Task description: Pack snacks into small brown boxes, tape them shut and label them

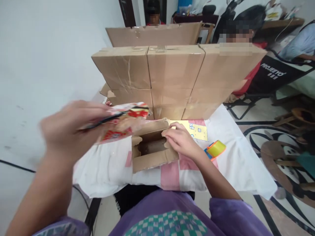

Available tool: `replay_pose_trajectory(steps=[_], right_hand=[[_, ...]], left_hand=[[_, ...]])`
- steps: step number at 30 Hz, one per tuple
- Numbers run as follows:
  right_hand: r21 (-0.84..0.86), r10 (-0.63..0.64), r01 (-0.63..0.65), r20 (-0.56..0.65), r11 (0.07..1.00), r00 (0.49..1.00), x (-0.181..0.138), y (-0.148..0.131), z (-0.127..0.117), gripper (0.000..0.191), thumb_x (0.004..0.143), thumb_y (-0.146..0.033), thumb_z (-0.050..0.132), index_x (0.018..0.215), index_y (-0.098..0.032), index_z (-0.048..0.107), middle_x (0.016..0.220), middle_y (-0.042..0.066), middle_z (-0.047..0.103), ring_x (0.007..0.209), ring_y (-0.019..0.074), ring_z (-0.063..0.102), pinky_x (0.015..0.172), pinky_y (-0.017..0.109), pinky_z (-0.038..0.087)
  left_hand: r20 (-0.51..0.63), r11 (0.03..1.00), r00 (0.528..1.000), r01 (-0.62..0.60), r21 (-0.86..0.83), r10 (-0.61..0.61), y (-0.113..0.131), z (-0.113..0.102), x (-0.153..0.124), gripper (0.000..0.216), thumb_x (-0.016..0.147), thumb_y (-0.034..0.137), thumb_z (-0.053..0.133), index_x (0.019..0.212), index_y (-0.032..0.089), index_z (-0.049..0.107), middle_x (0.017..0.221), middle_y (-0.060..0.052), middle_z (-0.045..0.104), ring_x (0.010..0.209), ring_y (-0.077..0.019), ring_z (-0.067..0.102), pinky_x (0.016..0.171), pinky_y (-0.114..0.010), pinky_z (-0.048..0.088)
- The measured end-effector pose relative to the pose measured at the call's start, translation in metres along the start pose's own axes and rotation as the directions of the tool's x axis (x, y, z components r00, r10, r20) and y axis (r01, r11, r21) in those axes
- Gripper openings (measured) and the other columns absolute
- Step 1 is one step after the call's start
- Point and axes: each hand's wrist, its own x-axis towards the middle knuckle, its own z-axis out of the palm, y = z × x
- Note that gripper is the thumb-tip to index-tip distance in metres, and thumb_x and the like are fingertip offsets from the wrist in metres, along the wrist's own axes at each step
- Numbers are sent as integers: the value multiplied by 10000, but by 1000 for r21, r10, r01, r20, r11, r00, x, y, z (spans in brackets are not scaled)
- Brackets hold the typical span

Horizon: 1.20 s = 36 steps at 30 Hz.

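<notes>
My left hand [73, 126] is closed on a red, white and clear plastic packet [123, 122], lifted to the left of an open cardboard box [155, 160]. Motion blurs the hand and the packet, and the packet's contents cannot be made out. The box stands on the cloth-covered table with its flaps up, and its visible inside looks bare. With thumb and fingers, my right hand [180, 139] grips the box's right-hand flap. Right of that hand lies a tape dispenser [215, 150] with a yellow roll.
Stacked closed cartons [172, 65] form a wall along the table's back. A white and pink cloth [236, 164] covers the table. Beyond the stack, a person in red [251, 78] sits at the right, near a black folding chair [273, 73]. A white wall [49, 59] rises at the left.
</notes>
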Motion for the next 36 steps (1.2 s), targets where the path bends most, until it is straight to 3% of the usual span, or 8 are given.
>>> replay_pose_trajectory(steps=[3,8,11,15,18,22,29,36], right_hand=[[-192,-22,87,316,978,949,6,4,16,326,954,-100,456,1114,-210,718,879,93,700,1234,339,485,1043,634,314],[-310,-100,234,394,922,914,-5,19,27,225,950,-250,550,796,-181,698,829,100,676,1091,312,520,1042,599,269],[-310,-198,267,238,913,951,-16,28,22,251,965,-306,547,774,-185,656,773,75,659,905,253,526,889,477,353],[-200,-168,139,-140,970,976,-38,40,25,178,946,-200,547,784,-203,618,728,48,617,780,211,499,742,394,378],[12,-21,28,-385,1000,923,-54,45,37,154,938,-122,530,834,-209,603,747,43,603,740,196,503,701,370,420],[133,85,-19,-517,991,851,-63,45,51,169,927,-76,537,858,-211,613,744,37,607,744,197,530,703,370,446],[199,184,-74,-621,977,762,-60,49,57,199,935,-91,535,797,-207,618,729,34,610,731,196,548,677,361,444],[219,199,-74,-627,973,753,-59,51,61,204,945,-106,534,792,-210,619,726,34,613,734,198,554,691,371,452]], left_hand=[[295,881,854,-467,71,429,50,34,2,249,876,319,581,933,130,733,1037,-53,728,1022,-215,691,932,-387,503],[573,806,644,-589,-51,507,61,93,10,274,824,96,502,990,204,692,949,-16,743,861,-164,655,769,-276,471],[642,844,611,-525,-109,463,51,116,11,253,834,111,505,996,214,671,971,-10,743,879,-174,664,775,-275,464],[716,912,593,-382,-150,367,49,131,14,174,876,190,536,1003,224,649,965,5,741,848,-166,664,733,-249,449],[778,911,525,-387,-143,345,51,139,16,270,845,119,506,1026,243,663,1002,10,751,883,-174,667,751,-248,437],[840,898,395,-382,-219,372,48,159,12,316,808,62,486,991,240,672,994,6,740,883,-174,660,744,-244,428],[843,898,388,-379,-223,372,22,209,-8,318,758,24,492,927,220,676,963,-11,728,917,-196,645,767,-267,426],[829,882,385,-402,-245,405,13,214,-14,212,860,127,568,1021,218,671,1055,-27,728,986,-209,643,820,-293,437]])
